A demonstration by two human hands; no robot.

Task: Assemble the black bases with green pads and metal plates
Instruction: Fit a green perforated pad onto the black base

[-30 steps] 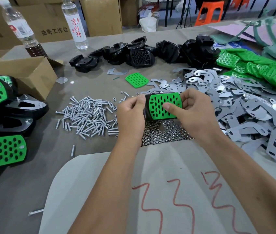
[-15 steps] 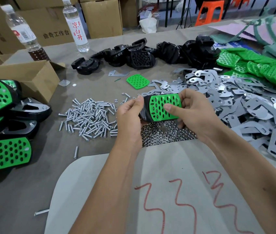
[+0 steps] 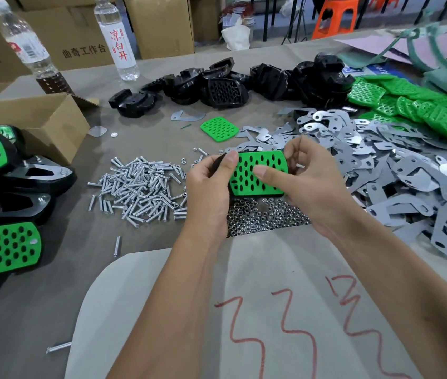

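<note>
Between the fingertips of the left hand (image 3: 208, 184) and the right hand (image 3: 303, 181) lay a bright green pad (image 3: 255, 173) patterned with rows of dark oval holes, set on a black base (image 3: 220, 166). Left of the fingers were silver screws (image 3: 140, 187), and just below them shiny silver nuts (image 3: 263, 214); right of the fingers spread dull grey metal plates (image 3: 408, 181). Beyond the fingers stood glossy black bases (image 3: 225, 88), and nearer than the hands a pale grey sheet (image 3: 162, 296) bore red zigzag scrawls.
</note>
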